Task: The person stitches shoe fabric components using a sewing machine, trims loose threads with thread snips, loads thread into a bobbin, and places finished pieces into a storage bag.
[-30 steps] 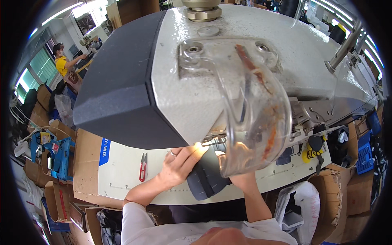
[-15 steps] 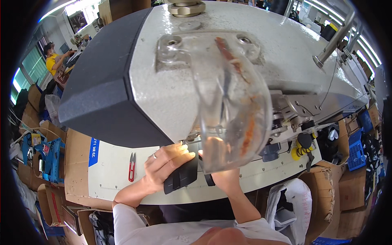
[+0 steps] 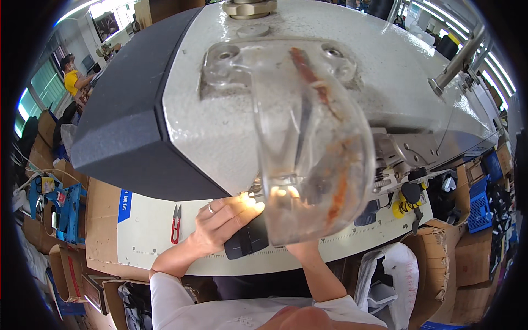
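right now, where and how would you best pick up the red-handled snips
Probably by the red handle, coming from the person's side: the snips lie left of the left hand, handle toward the person and blades pointing away.

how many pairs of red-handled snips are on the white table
1. The red-handled snips lie on the white table, left of the left hand, blades pointing toward the machine head. More could be hidden behind the machine head.
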The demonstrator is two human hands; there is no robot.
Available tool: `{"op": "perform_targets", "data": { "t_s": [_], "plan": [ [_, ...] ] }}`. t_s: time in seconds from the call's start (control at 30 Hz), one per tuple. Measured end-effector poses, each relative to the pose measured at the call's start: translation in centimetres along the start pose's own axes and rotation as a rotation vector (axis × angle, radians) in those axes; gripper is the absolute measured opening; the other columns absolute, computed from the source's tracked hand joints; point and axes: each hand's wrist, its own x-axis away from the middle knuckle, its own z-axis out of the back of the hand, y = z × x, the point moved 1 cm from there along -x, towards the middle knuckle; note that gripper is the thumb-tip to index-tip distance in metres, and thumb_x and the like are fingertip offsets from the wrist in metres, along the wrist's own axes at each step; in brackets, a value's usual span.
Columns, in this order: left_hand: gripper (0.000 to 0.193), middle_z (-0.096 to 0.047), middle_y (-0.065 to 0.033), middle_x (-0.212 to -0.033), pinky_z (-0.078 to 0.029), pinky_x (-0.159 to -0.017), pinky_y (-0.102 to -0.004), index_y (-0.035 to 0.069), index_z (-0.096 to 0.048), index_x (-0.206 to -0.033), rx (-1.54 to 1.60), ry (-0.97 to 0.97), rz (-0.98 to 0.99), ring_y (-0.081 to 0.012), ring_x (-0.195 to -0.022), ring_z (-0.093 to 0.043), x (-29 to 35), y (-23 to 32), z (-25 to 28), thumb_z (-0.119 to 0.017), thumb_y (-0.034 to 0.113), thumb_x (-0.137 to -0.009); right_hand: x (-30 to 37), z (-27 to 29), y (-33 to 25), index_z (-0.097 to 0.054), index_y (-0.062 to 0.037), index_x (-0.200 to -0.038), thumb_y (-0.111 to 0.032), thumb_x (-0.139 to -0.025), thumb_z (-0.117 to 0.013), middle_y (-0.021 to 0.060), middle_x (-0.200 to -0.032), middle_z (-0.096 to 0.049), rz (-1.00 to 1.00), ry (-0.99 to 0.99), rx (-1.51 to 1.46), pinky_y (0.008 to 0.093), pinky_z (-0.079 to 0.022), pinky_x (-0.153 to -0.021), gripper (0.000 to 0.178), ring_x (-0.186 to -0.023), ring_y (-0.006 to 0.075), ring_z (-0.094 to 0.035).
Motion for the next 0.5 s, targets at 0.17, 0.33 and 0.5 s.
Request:
{"op": "perform_targets", "data": {
  "t_s": [0.17, 0.33, 0.5],
  "plan": [
    [0.041, -0.067, -0.0072, -0.090, -0.055, -0.064, -0.0278, 0.002, -0.071, -0.098, -0.099, -0.179, -0.042, -0.0201, -0.078, -0.065, 0.6, -0.9, 1.0, -0.065, 0.009, -0.059, 1.0, -0.1, 0.4, -0.050, -0.0007, -0.115, 0.002, -0.076, -0.068, 0.0064, -0.084, -0.065, -0.322, -0.080, -0.332, 0.0324, -0.051, -0.069, 0.043, -0.071, 0.0156, -0.062],
    [0.036, -0.067, -0.0062, -0.090, -0.055, -0.063, -0.0273, 0.003, -0.071, -0.098, 0.032, -0.127, -0.062, -0.0199, -0.081, -0.065, -0.2, -0.8, 0.8, -0.065, 0.009, -0.063, 1.5, -0.4, 1.0, -0.061, -0.0010, -0.101, -0.002, -0.078, -0.070, 0.0056, -0.079, -0.067, -0.440, -0.056, -0.555, 0.0322, -0.051, -0.066, 0.025, -0.069, 0.0156, -0.062],
    [0.030, -0.068, -0.0053, -0.087, -0.056, -0.062, -0.0267, 0.004, -0.072, -0.094, -0.032, -0.056, -0.145, -0.0199, -0.083, -0.066, -0.3, -0.5, 0.4, -0.064, 0.008, -0.066, 1.3, -0.5, 1.4, -0.064, -0.0017, -0.094, -0.010, -0.080, -0.073, 0.0042, -0.079, -0.067, 0.030, -0.080, 0.004, 0.0313, -0.050, -0.066, 0.018, -0.070, 0.0153, -0.062]
  ]
}}
